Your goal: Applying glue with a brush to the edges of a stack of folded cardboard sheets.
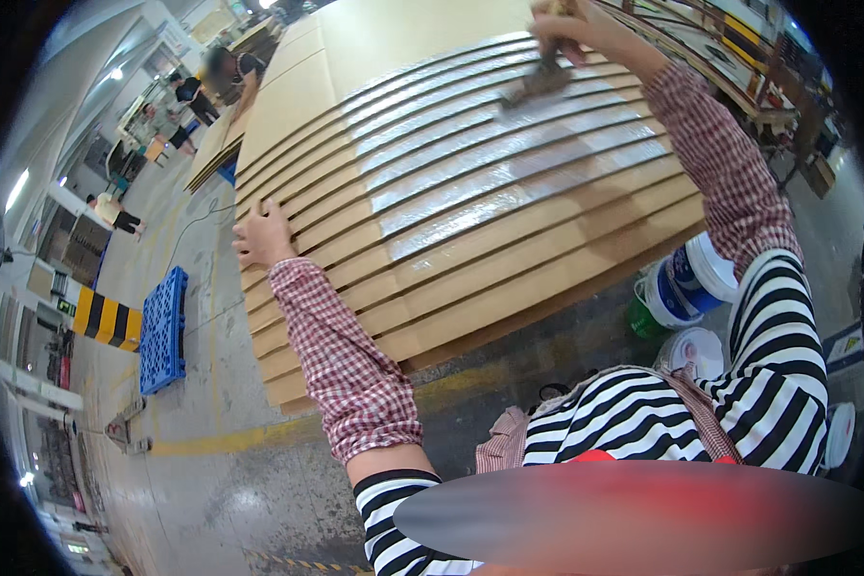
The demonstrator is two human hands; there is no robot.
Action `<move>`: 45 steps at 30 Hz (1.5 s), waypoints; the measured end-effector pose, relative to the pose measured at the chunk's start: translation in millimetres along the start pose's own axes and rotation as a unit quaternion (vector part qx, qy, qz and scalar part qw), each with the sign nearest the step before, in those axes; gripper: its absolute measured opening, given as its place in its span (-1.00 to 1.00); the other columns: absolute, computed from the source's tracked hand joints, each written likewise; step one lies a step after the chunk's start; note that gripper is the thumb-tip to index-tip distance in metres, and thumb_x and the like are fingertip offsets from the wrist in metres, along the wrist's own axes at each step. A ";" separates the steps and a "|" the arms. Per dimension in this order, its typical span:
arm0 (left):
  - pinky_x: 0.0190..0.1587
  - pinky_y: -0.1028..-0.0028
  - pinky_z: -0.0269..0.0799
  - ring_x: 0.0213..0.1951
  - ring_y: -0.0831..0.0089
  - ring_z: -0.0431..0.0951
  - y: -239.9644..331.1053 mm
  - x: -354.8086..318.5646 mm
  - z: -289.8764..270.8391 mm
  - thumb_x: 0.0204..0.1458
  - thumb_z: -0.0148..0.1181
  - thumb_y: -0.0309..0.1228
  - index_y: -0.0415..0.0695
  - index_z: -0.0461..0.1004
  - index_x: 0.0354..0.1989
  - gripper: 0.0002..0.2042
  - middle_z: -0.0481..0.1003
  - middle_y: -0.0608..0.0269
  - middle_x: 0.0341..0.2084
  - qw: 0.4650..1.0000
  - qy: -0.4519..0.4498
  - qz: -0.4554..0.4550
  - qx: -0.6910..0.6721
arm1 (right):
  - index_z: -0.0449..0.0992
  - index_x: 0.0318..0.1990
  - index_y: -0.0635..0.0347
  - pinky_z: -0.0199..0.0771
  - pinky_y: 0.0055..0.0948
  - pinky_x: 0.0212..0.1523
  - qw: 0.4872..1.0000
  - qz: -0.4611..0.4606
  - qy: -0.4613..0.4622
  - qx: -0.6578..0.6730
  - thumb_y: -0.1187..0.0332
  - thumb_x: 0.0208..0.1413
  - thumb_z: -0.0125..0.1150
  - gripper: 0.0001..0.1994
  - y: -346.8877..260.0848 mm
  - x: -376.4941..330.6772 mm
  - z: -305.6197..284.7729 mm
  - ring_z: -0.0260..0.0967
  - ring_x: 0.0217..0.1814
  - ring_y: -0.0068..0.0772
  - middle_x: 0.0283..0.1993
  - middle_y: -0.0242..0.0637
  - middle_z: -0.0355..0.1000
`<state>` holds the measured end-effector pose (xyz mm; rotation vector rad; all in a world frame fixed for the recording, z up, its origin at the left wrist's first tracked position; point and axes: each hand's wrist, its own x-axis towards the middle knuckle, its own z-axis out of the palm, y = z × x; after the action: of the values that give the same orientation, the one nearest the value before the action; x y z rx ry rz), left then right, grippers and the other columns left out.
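Note:
Overlapping brown cardboard sheets point(331, 278) lie fanned out in front of me, their edges forming staggered strips. A wet, shiny, whitish coating point(432, 206) covers the middle and right part of the strips. My right hand point(571, 29) is closed around the handle of a brush point(540, 84) at the far right of the sheets. Its dark bristles, slightly blurred, are down at the coated strips. At the left edge of the sheets, my left hand point(264, 237) grips the border, fingers curled over the side.
White buckets, one with a blue label point(682, 288), stand on the floor at my right. A blue plastic pallet point(163, 331) stands to the left near a yellow-black striped barrier point(106, 319). Another person point(245, 72) is at a cardboard stack far left; metal racks point(730, 77) stand far right.

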<state>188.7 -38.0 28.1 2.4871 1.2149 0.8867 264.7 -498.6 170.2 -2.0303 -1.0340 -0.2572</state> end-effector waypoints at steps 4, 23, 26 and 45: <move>0.11 0.00 -0.13 0.12 -0.05 0.05 0.2 0.9 1.8 -0.05 -0.10 0.03 0.27 0.36 0.00 -0.58 0.13 0.05 0.11 1.000 -0.015 -0.003 -0.015 | 0.44 -0.47 0.30 0.27 -0.69 -0.62 0.998 0.053 0.008 0.035 0.40 -0.03 0.14 -0.87 38.9 0.5 -14.8 0.30 -0.60 -0.66 -0.60 -0.37 0.36; 0.14 0.04 -0.19 0.14 0.00 0.03 0.3 -2.0 -5.2 -0.04 -0.17 0.03 0.28 0.30 0.05 -0.56 0.12 0.04 0.12 0.999 -0.036 0.003 -0.007 | 0.32 -0.56 0.15 0.10 -0.76 -0.78 0.991 0.088 0.101 0.000 0.21 0.01 0.05 -0.76 31.4 -141.6 -51.7 0.15 -0.76 -0.75 -0.66 -0.49 0.24; 0.14 0.04 -0.17 0.13 0.00 0.06 -15.5 5.3 -4.9 -0.05 -0.16 0.04 0.33 0.27 0.06 -0.56 0.14 0.04 0.10 1.000 -0.015 -0.005 0.027 | 0.33 -0.55 0.15 0.05 -0.76 -0.81 0.978 0.173 0.117 -0.009 0.25 -0.01 0.08 -0.79 4.3 -170.1 -40.4 0.10 -0.78 -0.79 -0.65 -0.49 0.26; 0.15 0.03 -0.20 0.16 -0.14 -0.02 -9.9 3.8 6.1 -0.05 -0.15 0.02 0.32 0.34 0.01 -0.58 0.02 -0.09 0.17 1.000 0.016 -0.010 0.006 | 0.21 -0.67 0.25 -0.02 -0.55 -0.67 0.998 -0.014 0.051 0.044 0.41 -0.09 0.16 -0.73 -84.7 -106.4 61.1 -0.01 -0.69 -0.61 -0.70 -0.35 0.08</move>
<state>188.0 -28.5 20.5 2.4753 1.2565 0.9216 122.5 -487.2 126.7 -1.9040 -0.9936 -0.3214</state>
